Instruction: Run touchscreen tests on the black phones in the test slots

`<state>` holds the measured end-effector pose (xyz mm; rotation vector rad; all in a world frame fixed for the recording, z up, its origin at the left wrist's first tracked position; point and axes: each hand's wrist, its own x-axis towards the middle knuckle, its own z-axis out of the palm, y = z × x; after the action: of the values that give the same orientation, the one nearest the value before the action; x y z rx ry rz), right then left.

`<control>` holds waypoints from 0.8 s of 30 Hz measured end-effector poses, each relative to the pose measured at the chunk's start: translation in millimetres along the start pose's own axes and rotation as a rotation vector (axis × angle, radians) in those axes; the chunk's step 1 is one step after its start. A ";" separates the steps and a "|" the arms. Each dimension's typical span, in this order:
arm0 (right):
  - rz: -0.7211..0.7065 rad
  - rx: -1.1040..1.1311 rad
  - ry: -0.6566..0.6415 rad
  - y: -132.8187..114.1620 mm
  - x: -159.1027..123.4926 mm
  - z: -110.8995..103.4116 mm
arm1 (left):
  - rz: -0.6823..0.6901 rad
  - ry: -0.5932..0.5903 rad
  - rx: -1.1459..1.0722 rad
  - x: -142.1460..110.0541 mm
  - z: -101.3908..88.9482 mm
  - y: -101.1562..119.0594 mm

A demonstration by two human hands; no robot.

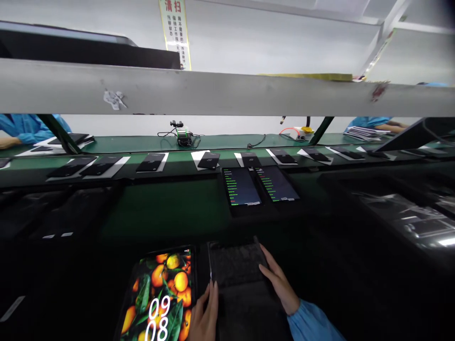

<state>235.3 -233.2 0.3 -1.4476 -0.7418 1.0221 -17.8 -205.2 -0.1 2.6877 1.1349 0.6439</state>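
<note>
Spanning the whole width, a grey overhead beam [227, 92] hangs above a green conveyor belt [170, 163] that carries a row of dark devices on white sheets [209, 160], with blue-sleeved co-workers [24, 129] at its far ends. Nearer, on the dim green bench [170, 208], two tablets with lines of green text [241, 186] lie side by side, just touching. Closer still, a lit tablet [161, 296] showing oranges and the digits 09 08 lies flat at the lower left. Just to its right sits a dark tablet [237, 267], screen unlit, held between both hands. The right hand [279, 279], in a blue cuff, lies open with its fingers flat on the dark tablet's right edge. The left hand [204, 312] presses its extended fingers against the lower left edge, between the two tablets; neither hand is clenched, and how firmly either grips cannot be told in the gloom.
</note>
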 end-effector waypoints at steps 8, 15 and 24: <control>-0.001 0.010 0.013 -8.4 0.8 5.2 | -0.013 -0.095 0.055 5.8 -5.7 -2.7; -0.015 -0.032 -0.003 -5.9 0.1 5.4 | 0.066 -0.215 -0.070 4.0 -12.1 -17.3; -0.010 -0.051 -0.067 -12.9 -2.7 8.1 | -0.420 0.173 -0.245 -54.4 -70.9 -105.3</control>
<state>228.3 -230.3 13.7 -1.4577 -0.8280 1.0546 -151.2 -171.9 14.0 2.1320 1.4935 0.8812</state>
